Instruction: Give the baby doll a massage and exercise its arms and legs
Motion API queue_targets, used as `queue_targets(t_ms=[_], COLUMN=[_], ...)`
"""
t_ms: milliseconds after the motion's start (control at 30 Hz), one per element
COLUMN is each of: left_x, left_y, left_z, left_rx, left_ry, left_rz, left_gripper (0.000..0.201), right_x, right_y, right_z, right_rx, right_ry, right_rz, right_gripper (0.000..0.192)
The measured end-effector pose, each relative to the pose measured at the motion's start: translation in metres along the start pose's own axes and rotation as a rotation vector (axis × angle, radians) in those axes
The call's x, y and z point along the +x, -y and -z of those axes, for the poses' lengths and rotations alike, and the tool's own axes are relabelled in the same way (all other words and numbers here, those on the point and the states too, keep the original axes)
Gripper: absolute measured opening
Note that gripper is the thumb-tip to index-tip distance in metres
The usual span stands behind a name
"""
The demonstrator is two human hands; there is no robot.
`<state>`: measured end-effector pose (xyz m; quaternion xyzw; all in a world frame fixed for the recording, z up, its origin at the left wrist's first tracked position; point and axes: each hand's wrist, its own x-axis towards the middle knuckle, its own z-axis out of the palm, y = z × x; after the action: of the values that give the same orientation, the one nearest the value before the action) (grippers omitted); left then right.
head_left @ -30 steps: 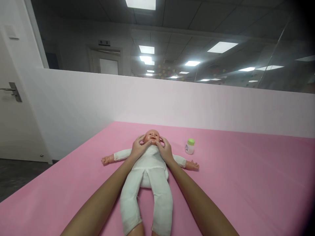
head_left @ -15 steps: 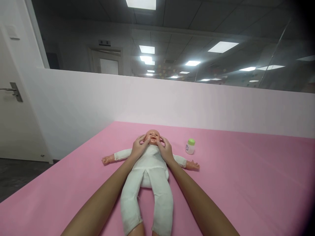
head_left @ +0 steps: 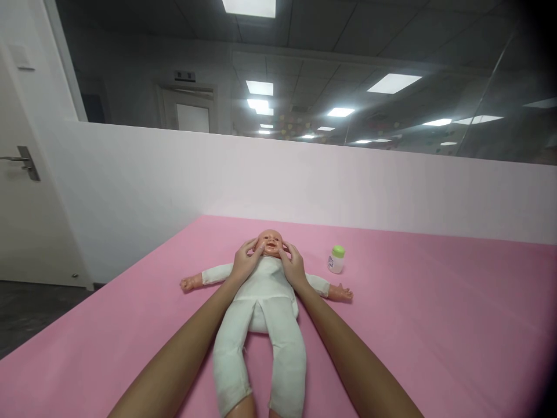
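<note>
Doll (head_left: 263,296) lies face-up mid-mat (head_left: 435,325); my left hand (head_left: 245,264) and right hand (head_left: 292,267) cup its head, fingers loosely spread, thumbs touching its cheeks. Bottle (head_left: 336,259) stands just right.

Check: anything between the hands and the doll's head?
Nothing visible. The left hand and right hand already touch the doll on either side of its face. The small bottle stands apart, on the right-hand side on the pink surface.
</note>
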<state>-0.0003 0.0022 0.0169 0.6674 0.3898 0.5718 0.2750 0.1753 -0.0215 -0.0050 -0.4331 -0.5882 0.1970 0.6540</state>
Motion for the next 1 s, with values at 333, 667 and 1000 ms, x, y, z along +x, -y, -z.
queue_targets(t_ms=[333, 667, 1000], left_x=[-0.0003, -0.0005, 0.0031], left_y=[0.0002, -0.002, 0.0033], left_z=[-0.0004, 0.0, 0.0002], left_rx=[0.0, -0.005, -0.049], left_ry=[-0.009, -0.003, 0.002], left_rz=[0.008, 0.034, -0.004], left_gripper=[0.05, 0.055, 0.047], right_x=[-0.0002, 0.0004, 0.0013], right_y=[0.0016, 0.0009, -0.0041], right_z=[0.0006, 0.0006, 0.0003], right_rx=[0.0, -0.003, -0.023], right_ry=[0.006, 0.0, -0.027], right_rz=[-0.012, -0.007, -0.003], right_gripper=[0.043, 0.042, 0.041])
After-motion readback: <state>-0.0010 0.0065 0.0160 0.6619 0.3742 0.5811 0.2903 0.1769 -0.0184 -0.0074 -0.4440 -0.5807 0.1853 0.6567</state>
